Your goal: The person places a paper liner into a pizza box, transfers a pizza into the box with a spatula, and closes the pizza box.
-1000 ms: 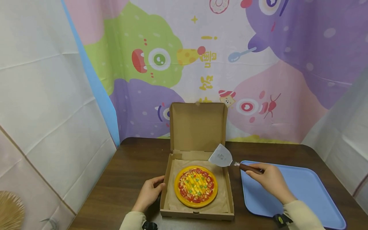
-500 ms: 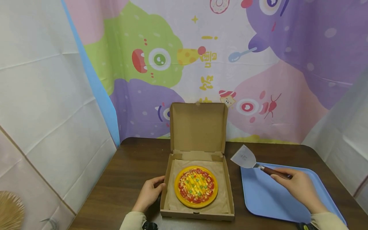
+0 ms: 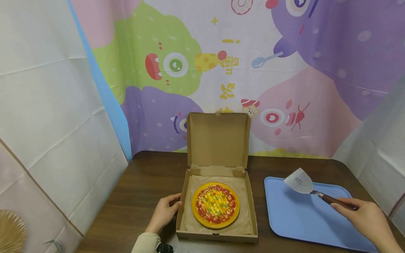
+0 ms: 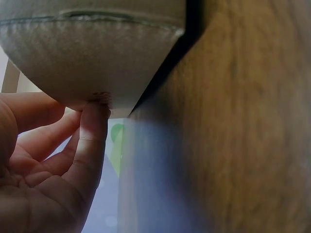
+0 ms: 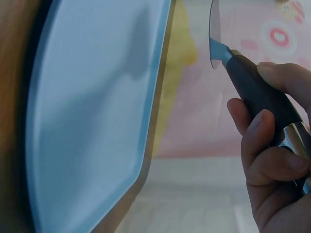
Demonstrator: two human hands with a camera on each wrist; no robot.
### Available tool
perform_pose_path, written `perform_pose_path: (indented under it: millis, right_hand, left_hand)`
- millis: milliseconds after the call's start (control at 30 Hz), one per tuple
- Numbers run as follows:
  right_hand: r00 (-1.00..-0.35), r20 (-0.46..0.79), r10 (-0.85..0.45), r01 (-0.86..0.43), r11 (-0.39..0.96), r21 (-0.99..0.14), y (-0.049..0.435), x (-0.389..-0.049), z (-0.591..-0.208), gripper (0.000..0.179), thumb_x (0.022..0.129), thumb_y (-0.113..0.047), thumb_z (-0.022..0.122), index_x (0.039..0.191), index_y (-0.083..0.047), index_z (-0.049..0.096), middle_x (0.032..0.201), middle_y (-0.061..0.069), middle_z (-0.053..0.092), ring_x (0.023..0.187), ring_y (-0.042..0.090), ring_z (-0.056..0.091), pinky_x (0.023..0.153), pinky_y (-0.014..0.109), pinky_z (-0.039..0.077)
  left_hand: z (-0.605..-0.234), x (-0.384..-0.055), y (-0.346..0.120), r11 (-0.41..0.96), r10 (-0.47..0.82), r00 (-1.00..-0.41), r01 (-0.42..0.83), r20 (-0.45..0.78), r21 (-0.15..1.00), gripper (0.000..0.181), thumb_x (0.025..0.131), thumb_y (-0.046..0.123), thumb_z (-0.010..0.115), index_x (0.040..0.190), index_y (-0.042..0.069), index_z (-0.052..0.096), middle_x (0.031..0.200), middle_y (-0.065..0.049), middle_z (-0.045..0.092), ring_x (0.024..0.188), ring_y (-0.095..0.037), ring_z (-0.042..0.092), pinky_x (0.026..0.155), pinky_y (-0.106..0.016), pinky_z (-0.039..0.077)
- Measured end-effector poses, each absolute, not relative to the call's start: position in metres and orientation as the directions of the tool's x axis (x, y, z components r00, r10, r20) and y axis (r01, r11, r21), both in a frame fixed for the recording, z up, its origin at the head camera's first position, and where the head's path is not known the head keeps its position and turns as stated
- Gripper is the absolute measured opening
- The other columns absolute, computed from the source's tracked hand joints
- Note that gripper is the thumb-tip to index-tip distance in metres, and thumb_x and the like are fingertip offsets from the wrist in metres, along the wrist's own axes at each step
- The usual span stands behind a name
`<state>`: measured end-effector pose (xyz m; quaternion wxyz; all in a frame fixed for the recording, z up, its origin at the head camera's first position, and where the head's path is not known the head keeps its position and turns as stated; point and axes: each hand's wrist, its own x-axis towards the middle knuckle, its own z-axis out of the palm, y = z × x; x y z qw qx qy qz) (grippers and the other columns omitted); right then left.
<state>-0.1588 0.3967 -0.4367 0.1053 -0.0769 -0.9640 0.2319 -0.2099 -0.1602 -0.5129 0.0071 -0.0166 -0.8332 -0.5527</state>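
Note:
A brown cardboard pizza box [image 3: 218, 140] stands with its lid up, and a round toy-like pizza [image 3: 216, 205] with a yellow rim lies on brown paper in it. My left hand [image 3: 164, 212] is at the box's left side. In the left wrist view its fingers [image 4: 92, 131] pinch the edge of the box wall. My right hand [image 3: 364, 214] grips the dark brown handle of a pizza server [image 3: 299, 181], its metal blade pointing to the left. The server hovers over a light blue tray [image 3: 294, 221], casting a shadow on it in the right wrist view.
The dark wooden table [image 3: 142, 186] carries the box and the tray, with a strip of wood between them. A printed cartoon curtain [image 3: 221, 70] hangs behind the table. A straw-coloured object [image 3: 12, 232] shows at the lower left edge.
My right hand has carried the pizza server to the right, from over the box's right back corner to above the tray. My left hand, the box and the pizza stay where they were.

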Motion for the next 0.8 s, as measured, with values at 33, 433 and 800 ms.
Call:
perform_pose_path:
  millis: [33, 433, 800]
  right_hand:
    - [-0.964, 0.164, 0.209, 0.114, 0.882, -0.457, 0.400, -0.158, -0.438, 0.054, 0.087, -0.044, 0.072, 0.106, 0.006, 0.072, 0.094, 0.027, 0.071, 0.065, 0.012, 0.054, 0.053, 0.026, 0.037]
    - [-0.942, 0.137, 0.307, 0.205, 0.848, -0.489, 0.436, -0.144, -0.463, 0.050, 0.084, -0.037, 0.076, 0.097, 0.011, 0.072, 0.081, 0.023, 0.071, 0.059, 0.004, 0.047, 0.050, 0.023, 0.037]
    - [-0.901, 0.192, 0.389, 0.238, 0.813, -0.531, 0.458, -0.133, -0.492, 0.042, 0.076, -0.023, 0.080, 0.092, 0.015, 0.070, 0.069, 0.022, 0.068, 0.054, -0.001, 0.040, 0.049, 0.021, 0.035]
  left_hand:
    - [-0.513, -0.210, -0.160, 0.391, 0.021, -0.999, 0.037, 0.032, 0.920, 0.033, 0.092, 0.002, 0.061, 0.124, -0.009, 0.062, 0.110, -0.024, 0.070, 0.093, -0.026, 0.069, 0.073, -0.030, 0.057]
    - [-0.512, -0.209, -0.160, 0.394, 0.020, -0.999, 0.034, 0.028, 0.919, 0.033, 0.092, 0.002, 0.062, 0.123, -0.007, 0.064, 0.110, -0.021, 0.071, 0.092, -0.024, 0.068, 0.073, -0.027, 0.056]
    - [-0.513, -0.210, -0.160, 0.384, 0.026, -0.999, 0.044, 0.036, 0.922, 0.032, 0.091, 0.001, 0.062, 0.123, -0.008, 0.064, 0.109, -0.022, 0.071, 0.091, -0.024, 0.068, 0.072, -0.026, 0.056]
